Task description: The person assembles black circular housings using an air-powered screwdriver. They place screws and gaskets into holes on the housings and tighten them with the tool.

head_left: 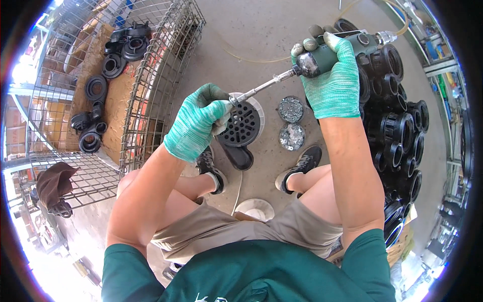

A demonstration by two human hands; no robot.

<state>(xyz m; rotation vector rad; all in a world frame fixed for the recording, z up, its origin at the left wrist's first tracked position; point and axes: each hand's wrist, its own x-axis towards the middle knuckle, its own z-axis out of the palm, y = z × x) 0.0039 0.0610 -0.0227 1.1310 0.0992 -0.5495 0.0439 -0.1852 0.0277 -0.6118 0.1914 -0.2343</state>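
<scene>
My right hand (332,75) is wrapped round the dark green body of an air screwdriver (323,60), held sideways with its long bit (265,85) slanting down to the left. At the tip of that bit, my left hand (198,118) is closed in a pinch; any screw between its fingertips is too small to make out. Both hands wear green knit gloves with grey fingertips. Below the tip sits a round black plastic part (240,127) with a grid of holes and a rounded outlet (239,157), resting on a pale round base (257,111). My left hand partly covers it.
Two round tins of small metal pieces, one farther (290,109) and one nearer (292,136), stand on the floor. Black plastic fittings (397,121) are piled at right. A wire cage (153,75) at left holds more black parts (95,88). A hose (405,20) trails from the screwdriver.
</scene>
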